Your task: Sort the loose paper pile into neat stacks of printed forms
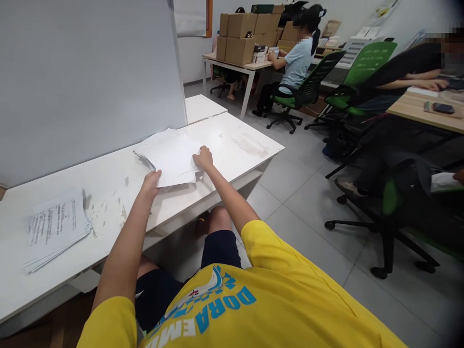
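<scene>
A loose stack of white paper sheets (174, 157) lies on the white table, its edges uneven and its left side curled up. My left hand (151, 183) grips the near left corner of the stack, thumb on top. At the right edge of the same paper is my right hand (204, 158), its fingers curled round the sheets. A second pile of printed sheets (58, 229) rests farther left on the table, slightly fanned, its text too small to read.
The white table (232, 137) has worn, stained patches. A grey partition (87, 82) rises along its back. Cardboard boxes (239, 43) stand on another desk, where a person in light blue (297, 63) sits. Office chairs (391, 212) and another person's arm (416, 82) are at right.
</scene>
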`<state>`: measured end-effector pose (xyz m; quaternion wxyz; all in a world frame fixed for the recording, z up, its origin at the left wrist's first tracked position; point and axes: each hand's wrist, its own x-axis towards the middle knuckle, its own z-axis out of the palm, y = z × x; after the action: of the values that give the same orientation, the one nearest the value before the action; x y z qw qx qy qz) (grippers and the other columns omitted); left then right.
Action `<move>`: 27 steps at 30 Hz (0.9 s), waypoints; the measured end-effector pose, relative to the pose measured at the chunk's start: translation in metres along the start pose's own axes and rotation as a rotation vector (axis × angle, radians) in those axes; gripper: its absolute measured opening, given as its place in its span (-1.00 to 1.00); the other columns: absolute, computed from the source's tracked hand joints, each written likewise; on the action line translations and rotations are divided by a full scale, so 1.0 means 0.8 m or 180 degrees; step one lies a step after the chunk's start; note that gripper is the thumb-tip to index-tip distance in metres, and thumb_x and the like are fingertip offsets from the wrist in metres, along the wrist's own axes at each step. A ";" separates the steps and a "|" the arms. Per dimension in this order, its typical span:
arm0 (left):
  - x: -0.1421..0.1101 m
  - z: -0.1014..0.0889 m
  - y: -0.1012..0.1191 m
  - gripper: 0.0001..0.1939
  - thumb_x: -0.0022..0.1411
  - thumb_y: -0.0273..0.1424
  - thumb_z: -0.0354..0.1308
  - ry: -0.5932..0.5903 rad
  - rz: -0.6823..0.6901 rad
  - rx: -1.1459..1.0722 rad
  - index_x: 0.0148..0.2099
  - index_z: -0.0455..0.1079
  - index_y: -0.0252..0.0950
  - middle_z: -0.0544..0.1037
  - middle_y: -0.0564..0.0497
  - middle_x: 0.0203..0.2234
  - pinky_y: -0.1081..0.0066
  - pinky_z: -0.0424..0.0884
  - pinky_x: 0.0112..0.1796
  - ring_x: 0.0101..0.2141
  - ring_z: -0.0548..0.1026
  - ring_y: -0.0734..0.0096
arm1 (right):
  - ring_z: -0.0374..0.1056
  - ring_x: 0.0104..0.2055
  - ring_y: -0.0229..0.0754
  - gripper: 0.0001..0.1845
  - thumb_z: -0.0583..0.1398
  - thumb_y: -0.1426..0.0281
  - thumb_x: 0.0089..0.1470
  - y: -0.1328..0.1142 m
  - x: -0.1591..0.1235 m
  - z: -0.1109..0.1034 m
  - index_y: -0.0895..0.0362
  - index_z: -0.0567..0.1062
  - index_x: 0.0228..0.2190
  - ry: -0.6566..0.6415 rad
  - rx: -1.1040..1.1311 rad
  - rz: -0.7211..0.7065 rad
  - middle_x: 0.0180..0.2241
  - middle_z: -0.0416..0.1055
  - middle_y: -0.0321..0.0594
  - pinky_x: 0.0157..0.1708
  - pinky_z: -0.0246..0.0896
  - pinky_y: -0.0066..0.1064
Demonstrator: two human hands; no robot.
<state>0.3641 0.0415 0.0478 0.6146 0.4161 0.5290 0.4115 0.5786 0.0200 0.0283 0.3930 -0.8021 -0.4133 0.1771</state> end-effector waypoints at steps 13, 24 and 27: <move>-0.060 -0.005 -0.002 -0.89 -0.02 -0.59 0.18 -0.0341 0.0237 -0.0489 -0.37 0.39 -0.33 0.49 0.06 -0.57 0.45 0.53 -0.32 -0.42 0.55 0.34 | 0.27 0.15 0.01 -0.40 0.20 0.26 0.04 0.018 -0.061 -0.026 0.14 0.28 0.11 -0.0378 0.0736 0.0029 0.18 0.13 0.05 0.18 0.17 -0.18; -0.030 -0.001 -0.004 -0.84 0.12 -0.59 0.13 -0.0447 -0.0227 -0.0664 -0.21 0.44 -0.41 0.61 -0.13 -0.38 0.30 0.55 -0.08 -0.20 0.61 0.19 | 0.34 0.01 -0.09 -0.49 0.27 0.26 -0.05 0.033 -0.080 -0.014 0.11 0.36 -0.04 -0.0431 0.1891 0.0572 0.01 0.31 -0.06 -0.01 0.28 -0.27; -0.031 -0.005 -0.006 -0.73 0.02 -0.65 0.17 -0.0386 0.0084 -0.0521 -0.17 0.45 -0.40 0.62 -0.14 -0.33 0.22 0.52 -0.03 -0.17 0.61 0.13 | 0.37 -0.07 -0.11 -0.53 0.25 0.24 0.00 0.033 -0.072 -0.025 0.14 0.37 -0.06 -0.0419 0.1813 0.0632 -0.02 0.34 -0.05 -0.03 0.29 -0.27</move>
<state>0.3577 0.0169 0.0509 0.6719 0.3957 0.4498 0.4354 0.5701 -0.0447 0.0181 0.5552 -0.6829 -0.2912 0.3749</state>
